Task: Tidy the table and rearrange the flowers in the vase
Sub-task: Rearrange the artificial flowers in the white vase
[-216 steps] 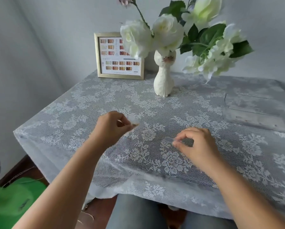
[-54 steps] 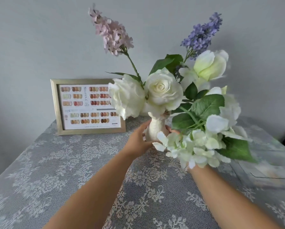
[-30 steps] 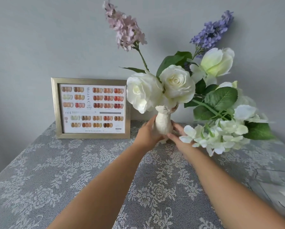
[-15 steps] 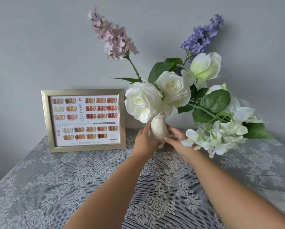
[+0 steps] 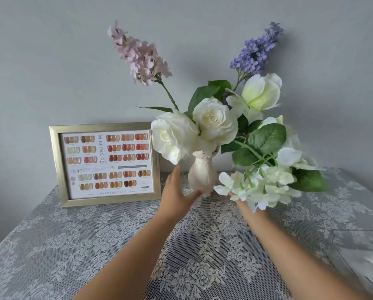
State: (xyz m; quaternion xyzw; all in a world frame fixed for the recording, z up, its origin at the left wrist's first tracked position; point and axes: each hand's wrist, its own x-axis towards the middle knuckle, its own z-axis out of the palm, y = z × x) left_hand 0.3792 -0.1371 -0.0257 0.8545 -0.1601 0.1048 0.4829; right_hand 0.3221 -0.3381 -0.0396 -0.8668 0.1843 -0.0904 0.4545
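A small white cat-shaped vase point(image 5: 201, 176) stands upright on the lace tablecloth point(image 5: 77, 245) near the wall. It holds white roses point(image 5: 213, 122), a pink lilac spray point(image 5: 140, 55), a purple spray point(image 5: 257, 48), a white tulip-like bloom point(image 5: 261, 92) and drooping white hydrangea point(image 5: 265, 185). My left hand point(image 5: 175, 195) is just left of the vase with its fingers straight and its thumb by the vase's foot. My right hand point(image 5: 244, 205) lies under the hydrangea, mostly hidden by petals. What shows of its fingers looks straight.
A gold-framed colour chart point(image 5: 107, 163) leans against the wall to the left of the vase. A clear plastic tray point(image 5: 358, 252) lies at the table's right edge. The grey wall is close behind the flowers.
Both hands cupped the vase half a second ago. They have now come off it, the left to the left, the right back under the hydrangea. The vase stands beside the frame.
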